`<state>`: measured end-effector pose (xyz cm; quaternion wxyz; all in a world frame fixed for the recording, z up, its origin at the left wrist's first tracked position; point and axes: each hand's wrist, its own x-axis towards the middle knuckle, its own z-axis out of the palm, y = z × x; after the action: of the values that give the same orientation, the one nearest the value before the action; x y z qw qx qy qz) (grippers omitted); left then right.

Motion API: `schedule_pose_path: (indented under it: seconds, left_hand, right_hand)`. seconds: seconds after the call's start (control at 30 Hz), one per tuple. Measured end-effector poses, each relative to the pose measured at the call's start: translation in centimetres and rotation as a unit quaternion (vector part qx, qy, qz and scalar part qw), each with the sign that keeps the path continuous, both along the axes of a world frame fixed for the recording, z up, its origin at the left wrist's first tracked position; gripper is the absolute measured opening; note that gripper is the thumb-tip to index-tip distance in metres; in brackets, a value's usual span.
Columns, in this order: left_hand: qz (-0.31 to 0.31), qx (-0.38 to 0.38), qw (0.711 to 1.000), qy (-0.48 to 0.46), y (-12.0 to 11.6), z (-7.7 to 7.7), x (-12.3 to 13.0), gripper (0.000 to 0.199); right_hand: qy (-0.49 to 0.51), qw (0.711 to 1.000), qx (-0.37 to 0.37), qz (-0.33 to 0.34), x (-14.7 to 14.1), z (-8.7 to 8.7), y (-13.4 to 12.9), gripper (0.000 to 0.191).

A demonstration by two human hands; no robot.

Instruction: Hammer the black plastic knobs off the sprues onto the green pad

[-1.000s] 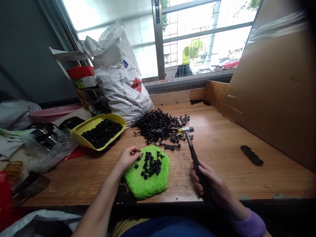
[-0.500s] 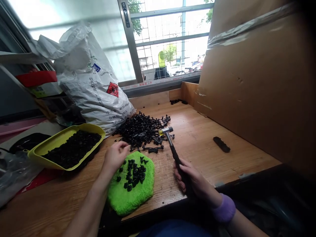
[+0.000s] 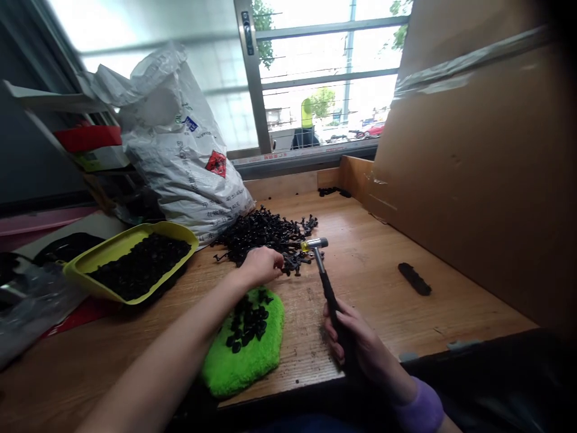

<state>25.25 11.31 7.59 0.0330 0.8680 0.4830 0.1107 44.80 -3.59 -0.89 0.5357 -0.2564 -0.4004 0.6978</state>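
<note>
My right hand (image 3: 354, 337) is wrapped round the black grip of a small hammer (image 3: 328, 282). The hammer's head, with one yellow and one grey face, points up beside the pile. At the front edge of a heap of small black plastic parts (image 3: 256, 231) is my left hand (image 3: 262, 266), its fingers curled down among loose pieces. What they pinch, if anything, is hidden. Below the left forearm lies a bright green fluffy pad (image 3: 246, 374), with several small black pieces (image 3: 247, 328) on top, partly covered by the arm.
A yellow tray (image 3: 130, 294) of small black pieces stands on the left. Behind it leans a big white sack (image 3: 189, 162). On the right are a dark oblong piece (image 3: 415, 279) and a tall cardboard sheet (image 3: 460, 168). More black bits (image 3: 333, 192) lie at the back.
My left hand has moved right and forward from the pad's far-left edge to the loose parts before the heap. The right hand still holds the hammer. The whole view has shifted slightly.
</note>
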Motion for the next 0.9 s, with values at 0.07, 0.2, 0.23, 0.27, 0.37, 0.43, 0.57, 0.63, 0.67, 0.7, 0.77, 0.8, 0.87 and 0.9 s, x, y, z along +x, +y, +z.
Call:
schedule_pose_path:
  seconds: [0.07,0.2,0.23,0.27,0.37,0.43,0.57,0.63,0.67,0.7,0.77,0.8,0.87,0.9]
  left_hand:
    - [0.012,0.009,0.999,-0.049,-1.1,1.8,-2.3,0.012]
    - [0.069,0.057,0.963,-0.254,-4.6,4.2,-8.9,0.023]
    - [0.085,0.066,0.951,-0.291,-5.7,4.2,-10.7,0.024]
    - [0.102,0.071,0.939,-0.32,-6.9,3.9,-12.4,0.024]
    - [0.158,0.05,0.899,-0.406,-10.4,1.6,-16.3,0.021]
    - [0.189,-0.002,0.846,-0.499,-12.2,-0.6,-17.6,0.019]
    - [0.234,-0.087,0.689,-0.681,-14.1,-4.1,-17.4,0.017]
    - [0.248,-0.13,0.64,-0.716,-14.1,-4.8,-16.7,0.021]
    - [0.249,-0.156,0.622,-0.726,-13.9,-4.9,-16.3,0.025]
    - [0.246,-0.181,0.606,-0.735,-13.7,-5.0,-16.0,0.028]
    - [0.242,-0.209,0.574,-0.753,-13.3,-4.9,-15.5,0.034]
    - [0.241,-0.218,0.562,-0.761,-13.1,-4.9,-15.3,0.036]
    - [0.237,-0.245,0.546,-0.766,-12.9,-5.0,-15.0,0.036]
    - [0.235,-0.26,0.542,-0.764,-12.8,-5.1,-14.9,0.034]
  right_hand:
    - [0.005,1.0,-0.005,0.003,0.0,0.0,-0.2,0.016]
    - [-0.002,1.0,-0.009,-0.007,0.1,0.1,-0.4,0.015]
    - [-0.005,1.0,-0.01,-0.007,0.1,0.1,-0.4,0.014]
    - [-0.006,1.0,-0.011,-0.008,0.0,0.1,-0.4,0.015]
    - [-0.017,1.0,-0.01,-0.01,-0.2,0.1,-0.6,0.015]
    - [-0.034,0.999,-0.009,-0.014,-0.4,0.2,-0.7,0.015]
    - [-0.051,0.998,-0.022,-0.015,-0.8,0.5,-0.8,0.016]
    - [-0.057,0.998,-0.028,-0.013,-0.9,0.6,-0.7,0.016]
    - [-0.063,0.997,-0.031,-0.014,-1.0,0.6,-0.7,0.016]
    - [-0.069,0.997,-0.032,-0.015,-1.0,0.6,-0.6,0.016]
    - [-0.076,0.996,-0.033,-0.013,-1.0,0.6,-0.6,0.016]
    - [-0.075,0.996,-0.035,-0.012,-1.1,0.6,-0.5,0.016]
    - [-0.07,0.997,-0.04,-0.009,-1.1,0.6,-0.5,0.016]
    - [-0.069,0.997,-0.042,-0.009,-1.1,0.6,-0.6,0.016]
